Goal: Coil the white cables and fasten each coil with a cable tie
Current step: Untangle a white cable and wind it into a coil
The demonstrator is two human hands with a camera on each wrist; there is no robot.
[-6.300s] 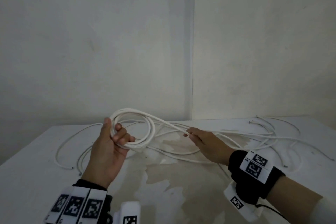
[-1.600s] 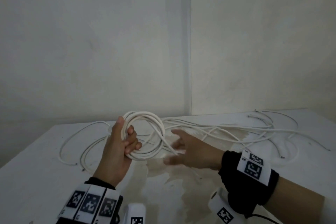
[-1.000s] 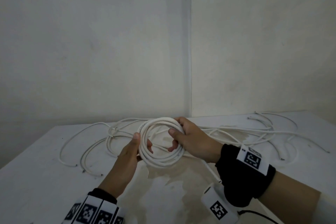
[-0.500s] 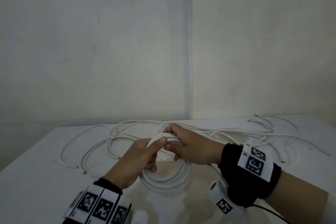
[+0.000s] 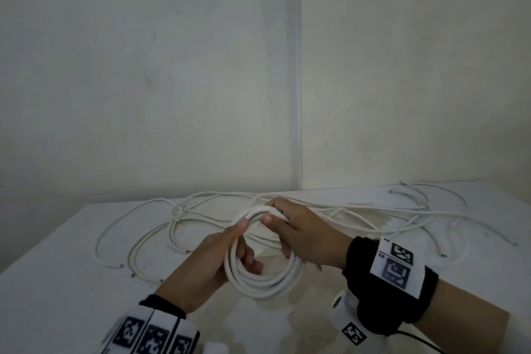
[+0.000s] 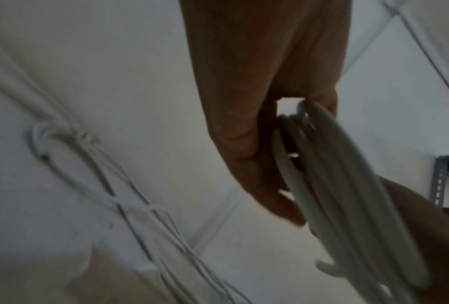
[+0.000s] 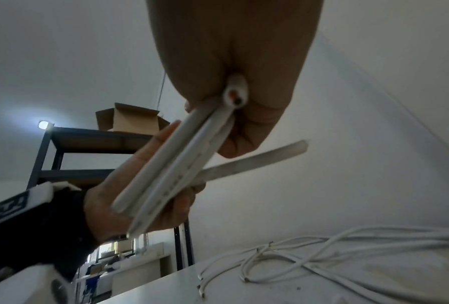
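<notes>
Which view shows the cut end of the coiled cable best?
The right wrist view: the cut end faces the camera at the right hand, its cores visible. The head view shows the whole coil held by both hands, but the end is hidden. The left wrist view shows blurred loops only.

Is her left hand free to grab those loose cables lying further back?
Probably not yet: the left hand grips the coil, as does the right hand. Nothing blocks the loose cables.
</notes>
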